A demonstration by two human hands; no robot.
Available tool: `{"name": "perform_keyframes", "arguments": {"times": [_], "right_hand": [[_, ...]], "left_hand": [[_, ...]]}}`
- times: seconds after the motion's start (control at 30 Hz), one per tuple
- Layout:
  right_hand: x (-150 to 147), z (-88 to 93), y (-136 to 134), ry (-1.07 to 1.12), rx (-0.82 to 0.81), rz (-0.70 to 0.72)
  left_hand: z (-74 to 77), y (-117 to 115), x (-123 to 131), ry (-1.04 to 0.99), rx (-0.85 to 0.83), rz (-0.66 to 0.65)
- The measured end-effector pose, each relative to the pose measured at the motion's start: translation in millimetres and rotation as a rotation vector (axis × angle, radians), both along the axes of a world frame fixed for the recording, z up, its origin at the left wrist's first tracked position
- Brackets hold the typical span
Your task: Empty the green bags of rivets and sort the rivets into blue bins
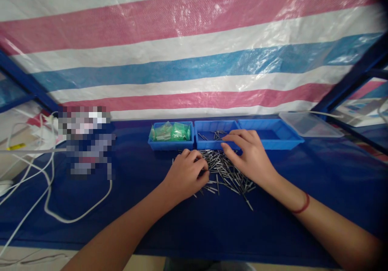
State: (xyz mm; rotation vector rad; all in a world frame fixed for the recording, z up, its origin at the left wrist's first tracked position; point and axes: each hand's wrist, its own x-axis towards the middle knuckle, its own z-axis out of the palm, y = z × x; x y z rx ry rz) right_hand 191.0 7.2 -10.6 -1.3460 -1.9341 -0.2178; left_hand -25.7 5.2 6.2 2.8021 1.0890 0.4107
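A loose pile of thin metal pop rivets (222, 166) lies on the blue tabletop in front of the bins. My left hand (189, 172) rests over the pile's left side, fingers curled inward; what they hold, if anything, is hidden. Above the front wall of the middle blue bin (209, 145) is my right hand (250, 153), palm down. Its thumb and forefinger are a little apart at the tips, and I see nothing gripped between them. A few rivets (218, 134) lie scattered inside that bin, close to those fingertips.
Left of it, a blue bin (171, 145) holds green and clear plastic packets (181, 131). A third blue bin (281, 143) adjoins on the right, beside a translucent lid (312, 125). White cables (48, 182) trail across the left side. A striped sheet (188, 60) hangs behind.
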Motion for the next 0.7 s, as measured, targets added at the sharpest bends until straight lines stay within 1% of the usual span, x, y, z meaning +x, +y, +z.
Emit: {"name": "perform_keyframes", "arguments": {"times": [0.13,0.23,0.3,0.47,0.7], "right_hand": [[-14,4.4,-13,0.012,-0.018,0.14],[-19,4.0,-18,0.008,-0.042,0.202],[-22,3.4,-20,0.005,-0.055,0.23],[-24,3.3,-22,-0.003,-0.1,0.285],[-27,2.6,-23,-0.136,-0.227,0.35]], "left_hand": [[1.1,1,-1,0.046,-0.04,-0.029],[-1.9,3,1,0.029,-0.067,-0.057],[-4.8,3,3,0.009,-0.071,-0.053],[-9.1,-2,5,-0.013,-0.041,0.058],[-10.6,-7,7,0.077,0.085,0.145]]}}
